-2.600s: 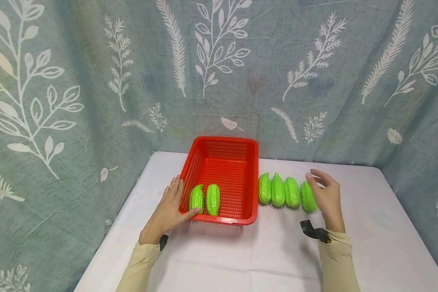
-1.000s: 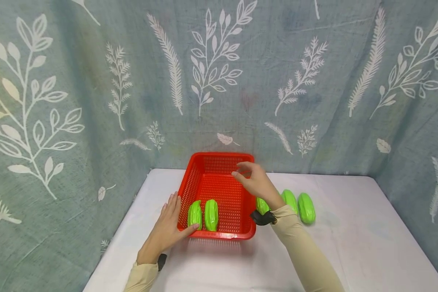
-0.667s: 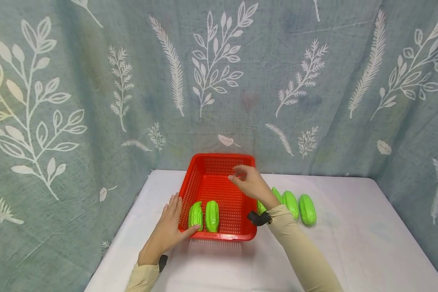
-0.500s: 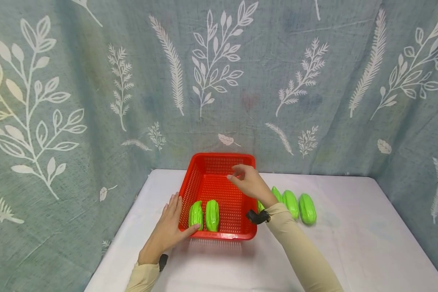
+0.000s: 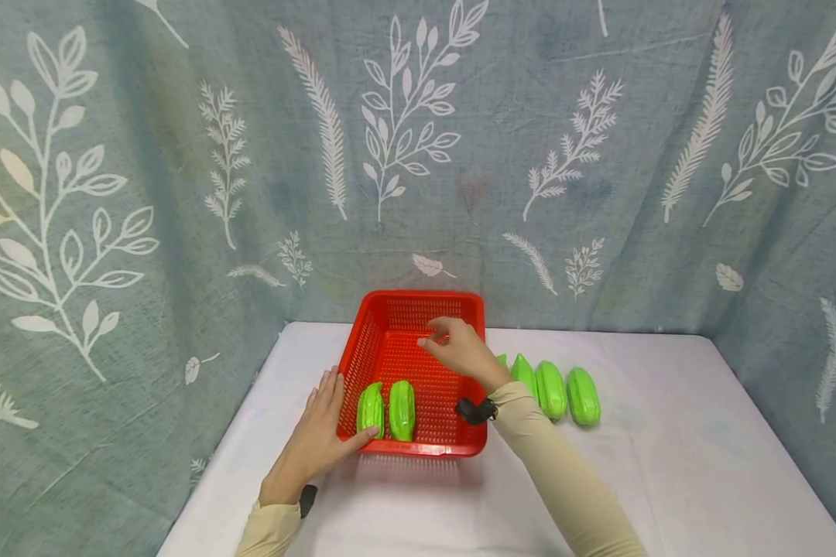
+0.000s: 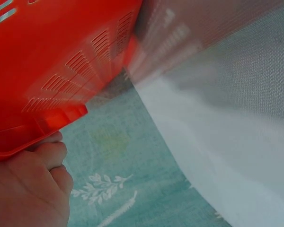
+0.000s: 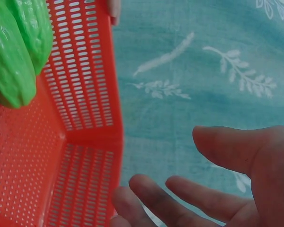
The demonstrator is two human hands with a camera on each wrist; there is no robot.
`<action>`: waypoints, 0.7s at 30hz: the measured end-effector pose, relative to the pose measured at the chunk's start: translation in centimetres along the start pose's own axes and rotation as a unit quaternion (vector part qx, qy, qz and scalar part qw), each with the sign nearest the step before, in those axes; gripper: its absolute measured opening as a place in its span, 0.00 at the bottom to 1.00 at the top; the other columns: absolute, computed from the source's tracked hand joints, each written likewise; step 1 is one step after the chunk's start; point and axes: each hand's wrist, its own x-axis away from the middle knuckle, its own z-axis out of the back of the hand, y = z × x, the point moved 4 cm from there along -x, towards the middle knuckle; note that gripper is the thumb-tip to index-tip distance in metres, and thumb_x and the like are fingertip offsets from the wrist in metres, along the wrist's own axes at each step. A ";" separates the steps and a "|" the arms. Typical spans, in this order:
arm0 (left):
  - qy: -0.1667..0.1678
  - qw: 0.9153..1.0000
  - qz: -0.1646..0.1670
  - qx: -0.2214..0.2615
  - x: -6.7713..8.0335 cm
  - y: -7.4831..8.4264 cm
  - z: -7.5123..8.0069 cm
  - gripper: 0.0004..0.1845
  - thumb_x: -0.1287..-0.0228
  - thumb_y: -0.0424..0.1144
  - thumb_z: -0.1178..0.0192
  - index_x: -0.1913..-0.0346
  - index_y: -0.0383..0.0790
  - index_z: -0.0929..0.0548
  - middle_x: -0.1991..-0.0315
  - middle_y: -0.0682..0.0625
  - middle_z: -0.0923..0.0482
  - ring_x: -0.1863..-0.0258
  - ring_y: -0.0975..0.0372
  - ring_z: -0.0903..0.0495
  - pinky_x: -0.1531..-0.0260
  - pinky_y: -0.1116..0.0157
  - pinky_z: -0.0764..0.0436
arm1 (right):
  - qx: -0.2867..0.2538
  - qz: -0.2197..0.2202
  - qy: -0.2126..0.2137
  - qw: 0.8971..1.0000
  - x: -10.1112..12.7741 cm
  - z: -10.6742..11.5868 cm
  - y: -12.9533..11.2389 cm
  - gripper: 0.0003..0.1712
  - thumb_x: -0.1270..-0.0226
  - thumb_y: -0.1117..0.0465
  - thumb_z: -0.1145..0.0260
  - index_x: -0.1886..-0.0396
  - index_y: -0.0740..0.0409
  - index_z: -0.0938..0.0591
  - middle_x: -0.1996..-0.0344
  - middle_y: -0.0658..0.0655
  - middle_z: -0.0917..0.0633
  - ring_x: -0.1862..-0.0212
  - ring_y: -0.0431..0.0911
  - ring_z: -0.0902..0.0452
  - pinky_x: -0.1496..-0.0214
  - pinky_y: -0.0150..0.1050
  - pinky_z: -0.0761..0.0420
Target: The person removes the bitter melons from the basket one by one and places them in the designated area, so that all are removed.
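A red perforated plastic basket (image 5: 432, 450) stands on the table in the head view. Two glossy green, ridged, melon-like vegetables (image 5: 402, 410) lie side by side in its near left corner. My left hand (image 5: 315, 441) rests on that corner, fingers stretched along the left rim and thumb across the front rim. Over the right half of the basket hovers my right hand (image 5: 463, 352), thumb and fingers apart with nothing between them. The right wrist view shows the hand (image 7: 203, 189) with its loose fingers beside the basket rim.
Several more of the green vegetables (image 5: 551, 391) lie in a row to the right of the basket, partly hidden by the right forearm. White cloth covers the table (image 5: 683, 449). A leaf-patterned curtain (image 5: 474, 155) hangs behind and at both sides.
My right hand has moved left from above the rightmost vegetable to over the basket, drifting slightly further left lately. The left hand stays on the rim. The head view has tilted up.
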 end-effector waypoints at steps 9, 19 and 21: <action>-0.008 1.000 0.004 -0.002 0.1 -0.1 0.0 0.66 0.41 0.74 0.38 0.18 0.30 0.54 0.14 0.38 0.62 0.14 0.44 0.60 0.19 0.39 0.52 | 0.015 0.000 -0.016 1.000 -0.7 -1.4 -0.1 0.31 0.27 0.50 0.32 0.32 0.62 0.22 0.52 0.60 0.12 0.54 0.50 0.14 0.47 0.49 0.14; 0.006 1.000 -0.005 -0.006 0.0 0.0 -0.1 0.65 0.40 0.73 0.38 0.18 0.28 0.52 0.15 0.35 0.59 0.15 0.41 0.58 0.19 0.38 0.50 | 0.020 -0.015 -0.034 0.999 -1.8 -3.3 0.5 0.32 0.27 0.50 0.32 0.31 0.64 0.23 0.52 0.60 0.13 0.56 0.49 0.16 0.52 0.45 0.15; 0.004 1.000 -0.004 -0.008 0.0 0.0 -0.2 0.65 0.40 0.73 0.38 0.18 0.28 0.52 0.15 0.36 0.59 0.15 0.42 0.58 0.19 0.38 0.50 | 0.018 -0.024 -0.042 0.999 -2.1 -3.8 0.7 0.33 0.27 0.49 0.32 0.30 0.64 0.24 0.52 0.61 0.13 0.55 0.49 0.16 0.52 0.45 0.15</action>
